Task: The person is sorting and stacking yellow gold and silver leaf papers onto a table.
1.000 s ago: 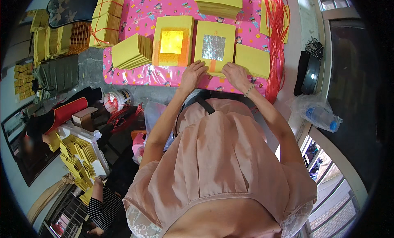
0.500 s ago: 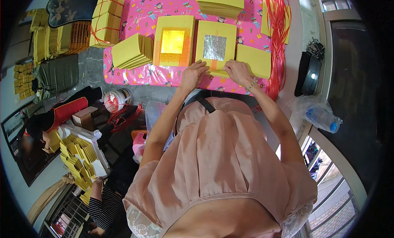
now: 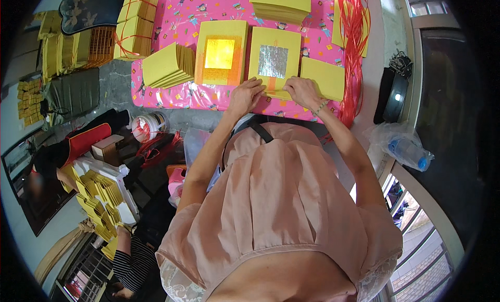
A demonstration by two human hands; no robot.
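A stack of yellow paper with a silver foil square (image 3: pixel 274 59) lies on the pink patterned tablecloth (image 3: pixel 177 20). My left hand (image 3: pixel 245 93) and my right hand (image 3: pixel 301 89) both rest on its near edge, fingers pinching the top sheets. To its left lies a yellow stack with a gold foil square (image 3: pixel 221 53). A plain yellow stack (image 3: pixel 324 78) sits just right of my right hand. A fanned pile of yellow sheets (image 3: pixel 166 66) lies further left.
Red strings (image 3: pixel 354 36) hang along the table's right side. Tied yellow bundles (image 3: pixel 134 26) and another yellow stack (image 3: pixel 281 4) sit at the back. A plastic bottle (image 3: pixel 409 152) lies at right. Another person's striped sleeve (image 3: pixel 130 260) and folded yellow papers (image 3: pixel 96 198) are lower left.
My right hand has shifted slightly left along the silver-foil stack's near edge, closer to my left hand. The other stacks have stayed put.
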